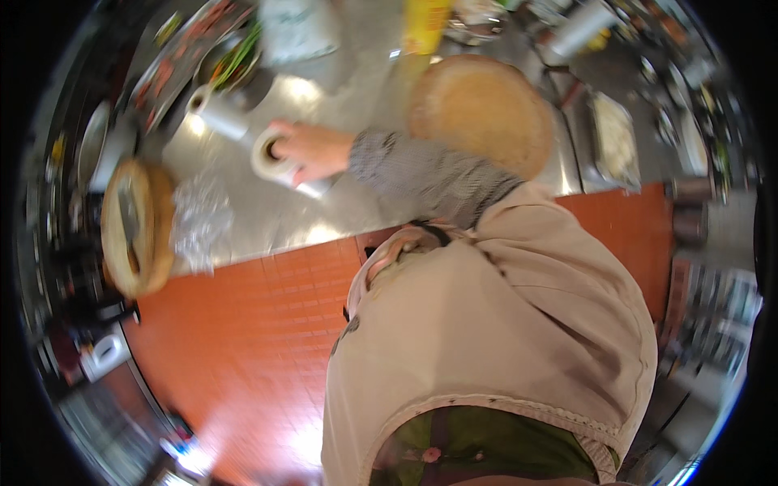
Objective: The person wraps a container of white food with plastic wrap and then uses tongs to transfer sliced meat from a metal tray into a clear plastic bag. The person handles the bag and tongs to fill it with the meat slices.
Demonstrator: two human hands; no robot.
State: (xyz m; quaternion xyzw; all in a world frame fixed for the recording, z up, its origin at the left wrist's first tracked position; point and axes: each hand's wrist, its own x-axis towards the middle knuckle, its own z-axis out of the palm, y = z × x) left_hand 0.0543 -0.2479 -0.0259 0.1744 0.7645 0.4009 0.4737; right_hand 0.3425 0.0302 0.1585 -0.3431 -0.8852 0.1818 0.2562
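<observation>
My right hand [316, 152] reaches across to the left, in a grey knitted sleeve. Its fingers grip the near end of a white roll [265, 159], some at the hollow core, with the thumb along its side. The roll lies on a stainless steel worktop [364, 103] and looks like plastic film or bags. Just beyond it lies a second white roll [222, 115]. A crumpled clear plastic bag [200, 219] rests to the left at the worktop's front edge. My left hand is out of view.
A round wooden chopping block [480, 115] sits to the right. Another block [149, 225] at the left carries a cleaver [128, 212]. Behind stand a bowl of green stalks [240, 58], a long meat tray [176, 67] and a yellow package [425, 24]. Orange-red tiles [243, 352] cover the floor.
</observation>
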